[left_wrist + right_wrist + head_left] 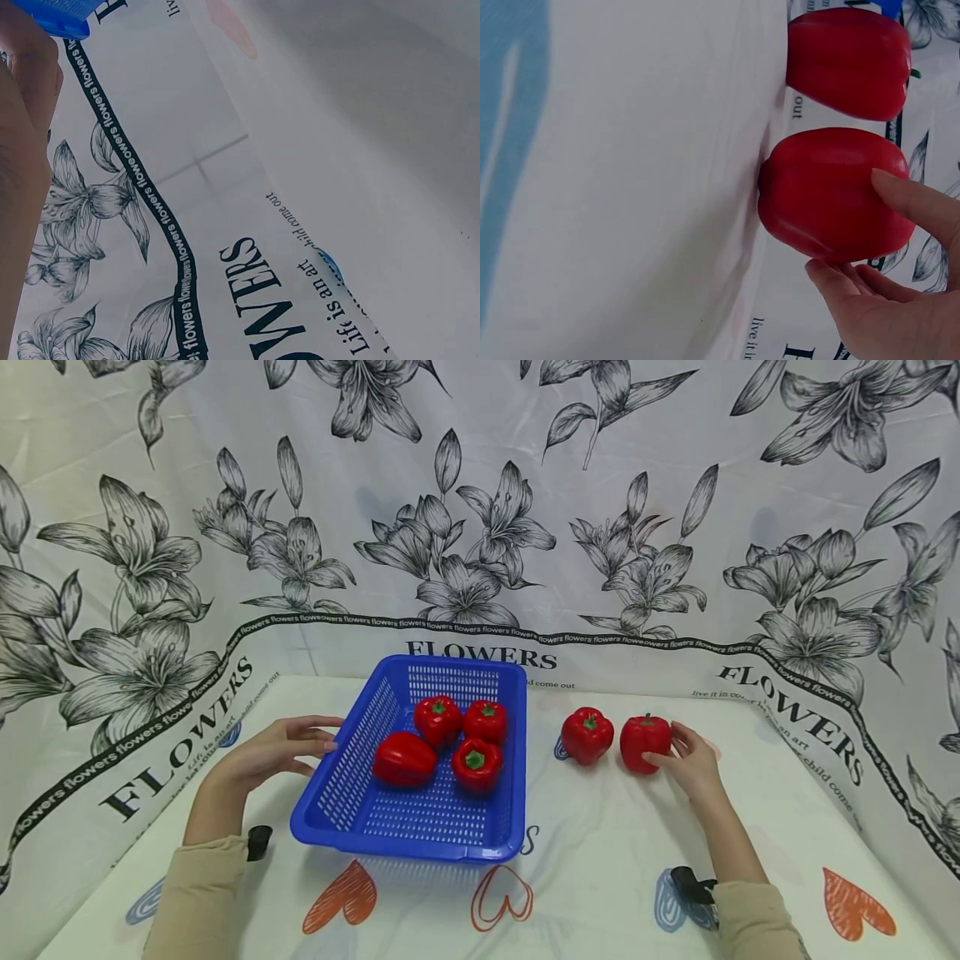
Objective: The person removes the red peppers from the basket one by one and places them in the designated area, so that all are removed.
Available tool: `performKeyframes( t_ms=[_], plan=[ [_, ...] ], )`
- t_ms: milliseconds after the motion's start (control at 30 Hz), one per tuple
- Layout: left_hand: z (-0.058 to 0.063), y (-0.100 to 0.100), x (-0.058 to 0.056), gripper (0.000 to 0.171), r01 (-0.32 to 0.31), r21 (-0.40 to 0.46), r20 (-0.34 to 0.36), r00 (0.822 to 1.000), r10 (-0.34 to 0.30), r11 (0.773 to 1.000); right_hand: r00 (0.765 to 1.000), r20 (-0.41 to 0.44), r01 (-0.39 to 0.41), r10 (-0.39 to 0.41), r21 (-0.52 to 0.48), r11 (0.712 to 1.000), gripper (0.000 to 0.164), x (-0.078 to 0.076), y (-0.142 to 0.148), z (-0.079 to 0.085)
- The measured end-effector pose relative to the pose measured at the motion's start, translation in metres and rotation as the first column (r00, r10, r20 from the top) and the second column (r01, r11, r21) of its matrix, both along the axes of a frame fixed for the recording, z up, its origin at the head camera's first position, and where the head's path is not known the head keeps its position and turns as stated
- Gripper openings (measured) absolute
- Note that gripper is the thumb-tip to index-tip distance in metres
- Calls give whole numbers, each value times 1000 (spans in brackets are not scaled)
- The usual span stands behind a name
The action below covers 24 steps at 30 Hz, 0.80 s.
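- The blue basket stood on a white cloth, with four red peppers inside it.
- At the basket's left side, the left hand had its fingers extended rather than curled, the fingertips at the rim.
- Well to the right of the basket, the right hand pinched the farther pepper between thumb and fingers; that pepper was upright, stem up.
- The nearer pepper sat between the basket and the pinched one, just beside the latter.
- Behind the basket hung a flower-printed curtain.
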<state>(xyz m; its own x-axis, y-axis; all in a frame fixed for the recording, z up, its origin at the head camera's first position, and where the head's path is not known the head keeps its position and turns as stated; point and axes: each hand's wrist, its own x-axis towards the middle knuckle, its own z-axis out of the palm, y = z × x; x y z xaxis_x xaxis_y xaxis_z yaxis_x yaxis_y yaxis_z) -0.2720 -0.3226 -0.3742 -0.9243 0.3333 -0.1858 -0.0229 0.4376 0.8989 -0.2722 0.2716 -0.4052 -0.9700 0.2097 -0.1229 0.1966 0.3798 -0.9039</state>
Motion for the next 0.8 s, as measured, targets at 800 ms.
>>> performKeyframes(
  t_ms=[800],
  plan=[
    [1,1,0,63,-7,6,7,1000,7,1000,1000,11,-27,26,22,999,86,18,-1,6]
  ],
)
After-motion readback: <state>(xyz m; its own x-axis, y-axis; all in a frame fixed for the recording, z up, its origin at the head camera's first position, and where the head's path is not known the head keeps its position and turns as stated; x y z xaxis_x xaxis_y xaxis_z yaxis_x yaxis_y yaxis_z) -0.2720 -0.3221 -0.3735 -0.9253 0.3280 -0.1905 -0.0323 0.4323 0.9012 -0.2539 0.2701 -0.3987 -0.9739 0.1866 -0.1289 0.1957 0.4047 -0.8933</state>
